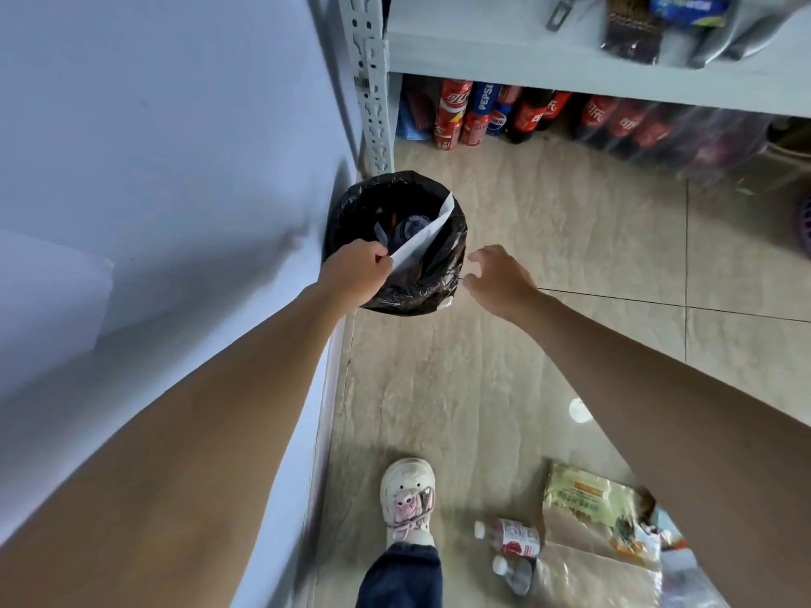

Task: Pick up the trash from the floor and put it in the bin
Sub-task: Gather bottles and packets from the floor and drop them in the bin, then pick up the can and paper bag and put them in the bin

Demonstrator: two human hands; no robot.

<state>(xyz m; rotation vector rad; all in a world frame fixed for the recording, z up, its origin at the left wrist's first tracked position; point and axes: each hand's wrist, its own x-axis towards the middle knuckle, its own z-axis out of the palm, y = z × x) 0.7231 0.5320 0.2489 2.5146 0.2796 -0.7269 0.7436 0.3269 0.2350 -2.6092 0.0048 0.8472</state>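
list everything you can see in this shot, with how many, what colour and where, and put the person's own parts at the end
Bin: one, black liner, against the wall by the shelf post.
Paper sheet: one, white, slanting into the bin.
Bottles: two, clear plastic, one red-labelled, on the floor near the shoe.
Wrappers: several, green-yellow and clear, on the floor at lower right.
Soda cans and bottles: many, red and blue, under the shelf.
Shelf: one, pale grey, top.
Shoe: one, white and pink, bottom centre.
Left hand: grip pinching the paper's lower edge.
Right hand: open, empty, beside the bin.
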